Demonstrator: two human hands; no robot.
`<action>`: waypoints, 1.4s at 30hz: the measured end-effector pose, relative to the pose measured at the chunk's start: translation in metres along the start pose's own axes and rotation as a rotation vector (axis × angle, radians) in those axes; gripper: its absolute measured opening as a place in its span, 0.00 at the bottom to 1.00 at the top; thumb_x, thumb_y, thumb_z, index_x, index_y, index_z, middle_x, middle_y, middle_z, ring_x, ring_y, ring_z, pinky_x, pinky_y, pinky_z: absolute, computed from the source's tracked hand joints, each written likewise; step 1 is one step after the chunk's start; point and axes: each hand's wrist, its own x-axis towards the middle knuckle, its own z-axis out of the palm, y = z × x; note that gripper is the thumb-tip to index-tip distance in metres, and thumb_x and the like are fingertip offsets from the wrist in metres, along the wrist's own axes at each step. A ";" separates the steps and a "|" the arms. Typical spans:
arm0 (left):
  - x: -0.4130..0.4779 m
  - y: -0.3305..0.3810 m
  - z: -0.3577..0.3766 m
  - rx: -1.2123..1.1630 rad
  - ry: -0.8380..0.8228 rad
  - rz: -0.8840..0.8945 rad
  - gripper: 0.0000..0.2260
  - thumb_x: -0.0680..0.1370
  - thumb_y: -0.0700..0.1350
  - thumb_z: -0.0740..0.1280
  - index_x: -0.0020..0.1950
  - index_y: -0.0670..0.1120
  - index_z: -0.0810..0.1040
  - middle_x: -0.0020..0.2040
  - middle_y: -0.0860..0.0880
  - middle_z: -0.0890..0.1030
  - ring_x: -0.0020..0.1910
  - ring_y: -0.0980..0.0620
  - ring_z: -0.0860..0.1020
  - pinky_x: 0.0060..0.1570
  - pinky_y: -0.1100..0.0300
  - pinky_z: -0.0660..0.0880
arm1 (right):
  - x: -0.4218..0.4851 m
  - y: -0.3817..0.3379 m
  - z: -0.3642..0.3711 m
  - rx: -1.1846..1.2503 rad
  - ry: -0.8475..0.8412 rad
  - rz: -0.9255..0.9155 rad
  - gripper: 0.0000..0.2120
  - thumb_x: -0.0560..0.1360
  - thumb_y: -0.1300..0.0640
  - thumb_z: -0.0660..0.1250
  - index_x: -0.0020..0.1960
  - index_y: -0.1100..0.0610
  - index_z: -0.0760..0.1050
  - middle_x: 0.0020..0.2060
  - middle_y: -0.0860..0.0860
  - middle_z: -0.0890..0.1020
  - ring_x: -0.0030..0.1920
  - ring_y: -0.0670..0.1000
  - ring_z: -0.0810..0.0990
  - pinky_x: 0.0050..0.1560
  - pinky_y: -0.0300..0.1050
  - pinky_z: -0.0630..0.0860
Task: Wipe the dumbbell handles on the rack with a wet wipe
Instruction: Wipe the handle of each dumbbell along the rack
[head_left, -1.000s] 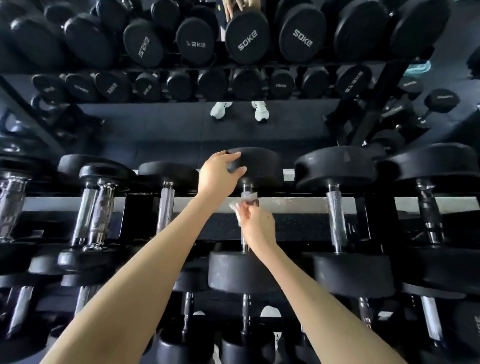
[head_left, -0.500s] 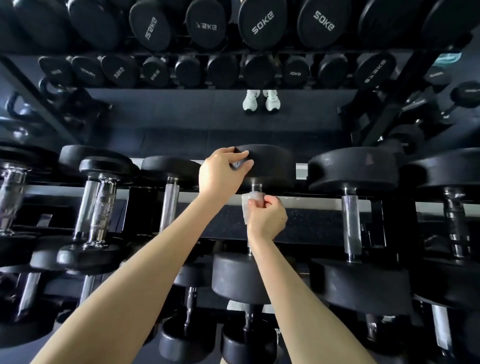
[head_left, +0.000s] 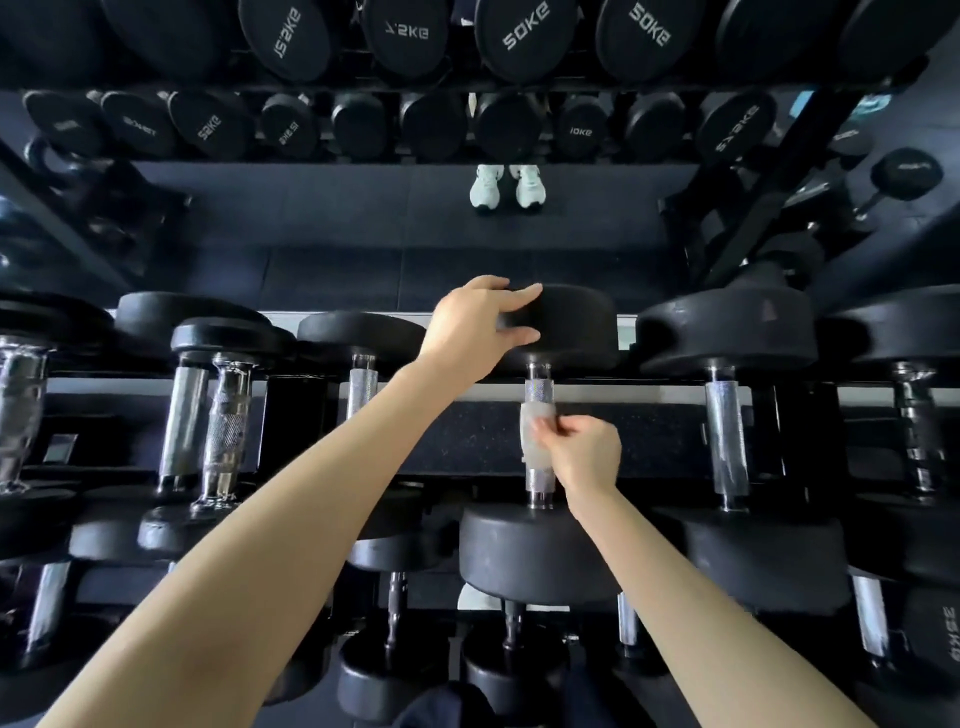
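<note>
Right grip (head_left: 589, 457) pinches wet wipe (head_left: 535, 436) round handle (head_left: 538, 395), hiding its middle; left grip (head_left: 470, 332) clasps far head (head_left: 576, 322)

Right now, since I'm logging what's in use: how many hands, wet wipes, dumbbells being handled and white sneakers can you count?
2 hands: left hand, right hand
1 wet wipe
1 dumbbell being handled
2 white sneakers
Total: 6

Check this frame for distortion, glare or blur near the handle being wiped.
Head view: wide-angle stretch toward the corners; glare on the chrome handles at far left; wipe, handle and right hand are sharp; the black head above loses detail in shadow.
</note>
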 end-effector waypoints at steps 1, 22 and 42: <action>0.003 -0.001 -0.001 -0.010 -0.017 0.004 0.21 0.76 0.51 0.69 0.68 0.57 0.72 0.70 0.52 0.70 0.67 0.49 0.69 0.63 0.58 0.67 | 0.001 -0.002 0.001 0.011 0.004 0.023 0.12 0.68 0.58 0.74 0.33 0.66 0.78 0.29 0.59 0.80 0.30 0.51 0.73 0.31 0.47 0.71; 0.003 -0.015 0.008 0.030 0.014 0.097 0.19 0.77 0.55 0.64 0.68 0.62 0.70 0.64 0.55 0.69 0.62 0.52 0.64 0.47 0.62 0.65 | 0.004 0.015 -0.014 -0.056 -0.238 -0.051 0.19 0.66 0.58 0.76 0.29 0.66 0.69 0.27 0.55 0.72 0.31 0.51 0.70 0.33 0.45 0.66; 0.003 -0.016 0.013 0.054 0.049 0.071 0.19 0.77 0.55 0.64 0.69 0.62 0.69 0.65 0.55 0.69 0.63 0.51 0.65 0.45 0.60 0.67 | 0.027 0.017 -0.027 0.605 -0.558 0.399 0.06 0.74 0.70 0.64 0.46 0.63 0.78 0.33 0.54 0.83 0.32 0.48 0.81 0.33 0.40 0.78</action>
